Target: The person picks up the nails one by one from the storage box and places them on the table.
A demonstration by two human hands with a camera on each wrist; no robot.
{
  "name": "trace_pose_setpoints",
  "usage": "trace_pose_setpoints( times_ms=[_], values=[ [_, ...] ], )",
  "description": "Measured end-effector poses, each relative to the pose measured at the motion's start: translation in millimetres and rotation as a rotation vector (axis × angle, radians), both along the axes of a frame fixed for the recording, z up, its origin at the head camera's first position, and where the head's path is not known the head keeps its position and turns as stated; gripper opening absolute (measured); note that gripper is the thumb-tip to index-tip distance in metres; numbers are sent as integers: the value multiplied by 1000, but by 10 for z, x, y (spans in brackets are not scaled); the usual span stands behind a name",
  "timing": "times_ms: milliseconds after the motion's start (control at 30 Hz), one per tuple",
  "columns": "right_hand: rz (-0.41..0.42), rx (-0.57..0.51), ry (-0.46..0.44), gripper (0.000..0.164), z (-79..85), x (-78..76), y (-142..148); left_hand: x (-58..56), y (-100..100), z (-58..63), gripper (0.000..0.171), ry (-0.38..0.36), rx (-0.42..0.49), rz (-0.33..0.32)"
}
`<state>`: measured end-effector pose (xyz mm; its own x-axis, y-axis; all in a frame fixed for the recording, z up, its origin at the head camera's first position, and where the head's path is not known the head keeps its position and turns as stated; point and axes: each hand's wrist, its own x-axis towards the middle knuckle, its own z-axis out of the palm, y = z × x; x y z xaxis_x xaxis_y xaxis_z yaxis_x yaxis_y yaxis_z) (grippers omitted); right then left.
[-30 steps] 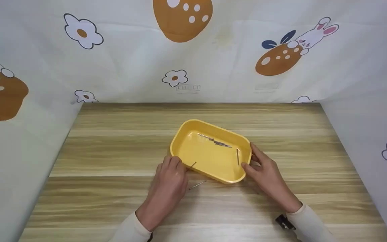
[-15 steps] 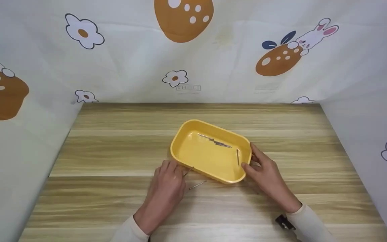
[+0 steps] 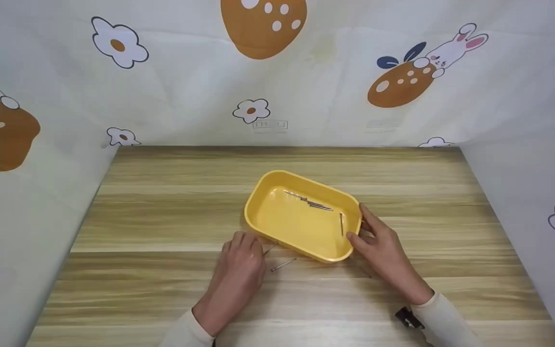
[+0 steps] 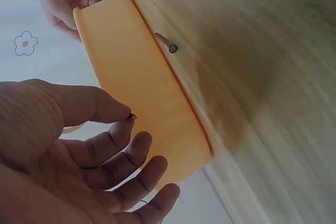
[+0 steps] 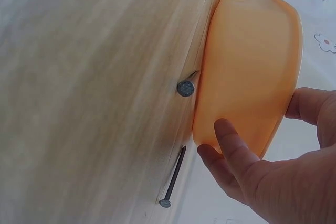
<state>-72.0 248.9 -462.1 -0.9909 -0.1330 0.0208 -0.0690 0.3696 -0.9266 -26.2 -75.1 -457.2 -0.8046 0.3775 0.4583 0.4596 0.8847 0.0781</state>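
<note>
A yellow plastic box [image 3: 287,226] without a lid stands on the table, with several nails [image 3: 318,207] lying inside it. My left hand [image 3: 241,262] is at its near left side and pinches a nail [image 3: 270,248] between thumb and index finger. In the left wrist view only the tip of that nail [image 4: 132,116] shows at the fingertips, in front of the box wall. My right hand [image 3: 381,248] holds the box's right end, thumb at the rim and fingers against the outer wall [image 5: 247,66]. Just in front of the box lies a loose nail [image 3: 283,265].
Another nail [image 5: 173,179] lies on the wood-grain table [image 3: 162,217] near the right hand. One more nail [image 5: 185,87] lies close to the box's outer wall. A patterned cloth [image 3: 186,86] rises behind the table and along its sides.
My left hand has drawn back slightly toward me and left with its nail, whose head was over the box's near rim and is now just outside it. Right hand and box stay put.
</note>
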Motion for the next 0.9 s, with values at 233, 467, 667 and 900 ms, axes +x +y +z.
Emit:
trace_pose_setpoints(
  times_ms=[233, 467, 667, 900],
  values=[
    [-6, -10, -18, 82, 14, 0, -13, -16, -8, -49, 13, 5, -8, 1],
    [-10, -15, -12, 82, -7, -7, -5, -27, -21, -86, 10, -3, -32, 15],
    [-8, -6, -9, 82, -18, -3, 6, -35, -21, -100, 9, 3, -56, 28],
    [-3, -21, -7, 81, -12, -6, -1, -54, -36, -126, 10, 40, -102, 27]
  ],
)
